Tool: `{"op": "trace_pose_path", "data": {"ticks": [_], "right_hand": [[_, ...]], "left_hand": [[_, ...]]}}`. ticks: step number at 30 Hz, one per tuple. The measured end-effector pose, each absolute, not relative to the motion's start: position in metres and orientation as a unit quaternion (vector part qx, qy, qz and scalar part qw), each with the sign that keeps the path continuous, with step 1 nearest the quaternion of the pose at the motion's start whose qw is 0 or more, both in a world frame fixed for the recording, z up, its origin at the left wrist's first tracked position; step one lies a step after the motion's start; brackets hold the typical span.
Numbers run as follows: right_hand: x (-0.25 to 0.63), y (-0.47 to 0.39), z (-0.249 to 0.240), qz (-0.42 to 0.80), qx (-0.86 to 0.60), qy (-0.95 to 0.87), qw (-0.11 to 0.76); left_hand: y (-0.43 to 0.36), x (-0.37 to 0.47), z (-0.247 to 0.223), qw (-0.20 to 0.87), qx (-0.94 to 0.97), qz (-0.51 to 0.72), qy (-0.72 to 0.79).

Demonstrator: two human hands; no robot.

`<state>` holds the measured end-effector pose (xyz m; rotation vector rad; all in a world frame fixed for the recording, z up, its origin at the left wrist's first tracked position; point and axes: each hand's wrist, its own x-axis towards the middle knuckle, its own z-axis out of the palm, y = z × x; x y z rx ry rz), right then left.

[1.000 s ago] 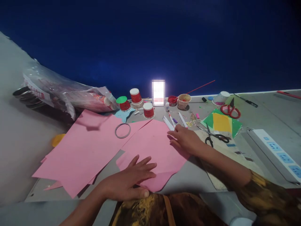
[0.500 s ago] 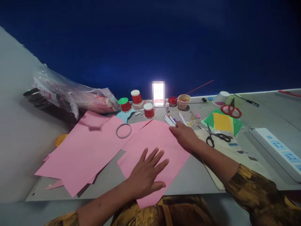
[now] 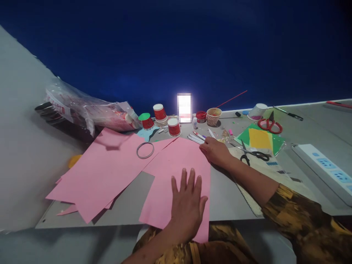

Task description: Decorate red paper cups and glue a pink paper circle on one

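A pink paper sheet [image 3: 162,198] lies in front of me, its near edge hanging past the table's front. My left hand [image 3: 188,205] rests flat on it with the fingers spread. At the sheet's upper right edge is my right hand [image 3: 217,151], its fingers curled closed with the tips on the paper; the thumb's grip is partly hidden. Just beyond those fingers lie several white pens [image 3: 195,138]. To the left, more pink sheets [image 3: 96,179] overlap, with a grey ring [image 3: 145,150] on top.
Red paper cups [image 3: 160,113], a woven-look cup [image 3: 213,117] and a bright, blurred-out phone-shaped light [image 3: 184,108] stand along the blue wall. On the right are black-handled scissors [image 3: 258,155], red-handled scissors [image 3: 271,125], green and yellow sheets [image 3: 260,138] and a power strip [image 3: 324,167]. A plastic bag [image 3: 101,113] lies left.
The near end of the pink sheet has swung to the right, and my left hand has moved right with it. My right hand stays at its upper edge.
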<state>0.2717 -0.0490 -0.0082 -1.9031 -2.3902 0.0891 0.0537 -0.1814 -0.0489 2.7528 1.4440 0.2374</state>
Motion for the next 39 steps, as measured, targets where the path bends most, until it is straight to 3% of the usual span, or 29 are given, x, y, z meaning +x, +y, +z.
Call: {"op": "trace_pose_path", "data": {"ticks": [7,10,14,18,25,29,34,39], "right_hand": [[0.271,-0.051,-0.011,0.024,-0.61,-0.791,0.03],[0.271,-0.05,-0.011,0.028,-0.607,-0.794,0.028],[0.27,-0.05,-0.01,0.032,-0.608,-0.793,0.026],[0.268,-0.054,-0.009,0.028,-0.609,-0.792,0.019],[0.263,-0.058,-0.007,0.031,-0.612,-0.79,-0.003],[0.263,-0.058,-0.008,0.043,-0.61,-0.791,-0.004],[0.266,-0.055,-0.006,0.056,-0.611,-0.79,0.001],[0.254,-0.069,-0.013,0.047,-0.594,-0.801,0.059]], "left_hand": [[-0.151,0.022,-0.001,0.229,0.949,-0.061,0.208],[-0.15,0.007,-0.001,0.194,0.954,-0.093,0.211],[-0.171,0.018,-0.033,0.102,0.964,-0.026,0.245],[-0.183,0.029,-0.051,0.111,0.967,0.018,0.229],[-0.153,0.011,-0.045,0.343,0.929,0.027,0.133],[-0.133,0.002,-0.014,0.446,0.875,0.028,0.184],[-0.087,-0.005,0.013,0.278,0.92,-0.029,0.275],[-0.051,0.011,-0.007,0.117,0.914,-0.04,0.387]]}}
